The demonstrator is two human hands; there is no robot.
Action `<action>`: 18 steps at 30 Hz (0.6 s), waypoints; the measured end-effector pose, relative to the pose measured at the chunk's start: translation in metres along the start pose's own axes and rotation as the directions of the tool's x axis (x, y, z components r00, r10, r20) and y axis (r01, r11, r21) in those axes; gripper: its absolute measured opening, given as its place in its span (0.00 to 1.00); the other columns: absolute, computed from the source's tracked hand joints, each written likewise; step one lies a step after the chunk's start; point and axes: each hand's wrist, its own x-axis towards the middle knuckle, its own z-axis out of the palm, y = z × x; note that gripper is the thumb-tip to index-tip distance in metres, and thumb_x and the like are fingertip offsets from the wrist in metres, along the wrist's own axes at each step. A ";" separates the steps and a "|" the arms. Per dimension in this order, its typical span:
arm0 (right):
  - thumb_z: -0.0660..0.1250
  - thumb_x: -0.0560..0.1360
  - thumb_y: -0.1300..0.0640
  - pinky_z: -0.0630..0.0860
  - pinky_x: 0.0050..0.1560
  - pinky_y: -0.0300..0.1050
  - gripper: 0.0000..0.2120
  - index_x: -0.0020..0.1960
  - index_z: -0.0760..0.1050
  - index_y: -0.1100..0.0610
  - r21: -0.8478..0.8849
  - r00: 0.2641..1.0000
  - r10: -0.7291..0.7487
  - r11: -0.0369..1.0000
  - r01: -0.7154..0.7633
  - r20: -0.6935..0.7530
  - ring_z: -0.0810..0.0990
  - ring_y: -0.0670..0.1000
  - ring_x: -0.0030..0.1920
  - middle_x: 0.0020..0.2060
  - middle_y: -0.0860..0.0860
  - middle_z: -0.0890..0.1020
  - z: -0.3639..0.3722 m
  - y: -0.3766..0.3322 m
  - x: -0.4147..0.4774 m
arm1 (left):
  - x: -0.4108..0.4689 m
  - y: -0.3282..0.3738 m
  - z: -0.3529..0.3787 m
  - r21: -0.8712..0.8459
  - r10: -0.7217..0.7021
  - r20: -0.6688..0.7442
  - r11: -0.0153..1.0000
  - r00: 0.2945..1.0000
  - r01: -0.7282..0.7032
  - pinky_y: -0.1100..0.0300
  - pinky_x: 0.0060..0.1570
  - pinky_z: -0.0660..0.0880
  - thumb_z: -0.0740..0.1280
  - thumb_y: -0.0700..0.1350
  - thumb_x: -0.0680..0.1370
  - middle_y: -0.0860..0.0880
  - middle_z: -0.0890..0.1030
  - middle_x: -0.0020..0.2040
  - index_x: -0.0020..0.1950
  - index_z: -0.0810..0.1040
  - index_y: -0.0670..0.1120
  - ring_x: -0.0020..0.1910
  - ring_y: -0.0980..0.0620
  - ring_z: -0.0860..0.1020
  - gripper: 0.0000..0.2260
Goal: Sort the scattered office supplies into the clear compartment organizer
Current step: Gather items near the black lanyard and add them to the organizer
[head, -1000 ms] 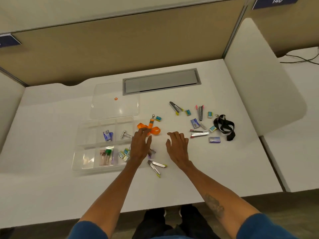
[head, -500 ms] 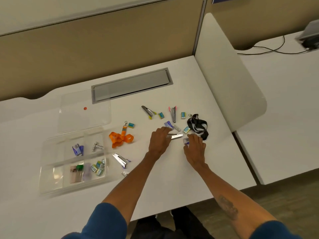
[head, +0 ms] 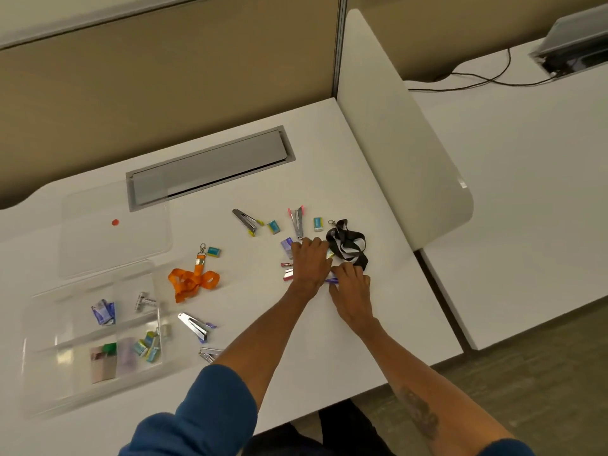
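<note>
**Head view**

1. Left grip [head: 311, 261]: palm down on the tabletop [head: 329, 179], fingers bent over small pieces. I cannot tell whether it has hold of one.
   - A pink stapler [head: 288, 273] pokes out from under its left edge, long axis running left to right.
   - A purple box [head: 287, 246] lies just beyond that, against the same edge.
2. Right grip [head: 350, 287]: just to the right of the left one, fingertips on a small purple piece [head: 332, 280] lying between the two. I cannot tell whether the piece is pinched or only touched.
3. Black strap [head: 347, 245]: bunched just beyond my right grip, between it and the tabletop's far right corner.
4. Clear organizer [head: 49, 317]: well apart from both grips, off to the left and nearer to me. Its lid [head: 115, 228] lies flat beyond it. Several compartments already hold small boxes and a metal piece.
5. Orange strap [head: 192, 279]: between my left grip and the organizer.
6. Silver stapler [head: 195, 325]: nearer to me than the orange strap, just beside the organizer's right wall.

**Judgement:** Whatever I lift from this cluster must travel left. My left grip is the nearer to the organizer, so the carry suits it. The path passes over the orange strap.
</note>
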 end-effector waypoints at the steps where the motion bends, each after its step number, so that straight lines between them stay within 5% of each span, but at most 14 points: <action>1: 0.74 0.68 0.61 0.74 0.44 0.50 0.15 0.53 0.77 0.56 0.007 1.000 0.004 1.000 -0.004 0.004 0.77 0.56 0.48 0.47 0.54 0.79 0.000 0.001 0.000 | 0.000 0.001 0.002 -0.005 -0.005 0.004 1.000 1.000 0.005 0.49 0.48 0.69 0.72 0.45 0.70 0.48 0.81 0.44 0.51 0.80 0.47 0.46 0.44 0.77 0.10; 9: 0.73 0.71 0.52 0.71 0.46 0.47 0.16 0.54 0.75 0.58 0.106 0.994 0.096 0.990 -0.089 -0.060 0.76 0.54 0.47 0.47 0.54 0.79 -0.010 -0.007 -0.004 | -0.010 -0.010 -0.012 -0.225 -0.040 -0.015 0.974 0.999 0.035 0.49 0.61 0.61 0.66 0.47 0.76 0.47 0.79 0.58 0.63 0.76 0.47 0.59 0.46 0.74 0.15; 18: 0.73 0.71 0.52 0.77 0.46 0.50 0.19 0.56 0.74 0.60 0.295 0.986 0.102 0.954 -0.059 -0.134 0.76 0.54 0.49 0.48 0.56 0.79 -0.009 -0.072 0.004 | -0.052 -0.088 -0.048 -0.360 -0.112 -0.140 0.931 0.984 0.054 0.55 0.53 0.67 0.68 0.47 0.76 0.45 0.79 0.56 0.63 0.76 0.46 0.53 0.47 0.77 0.16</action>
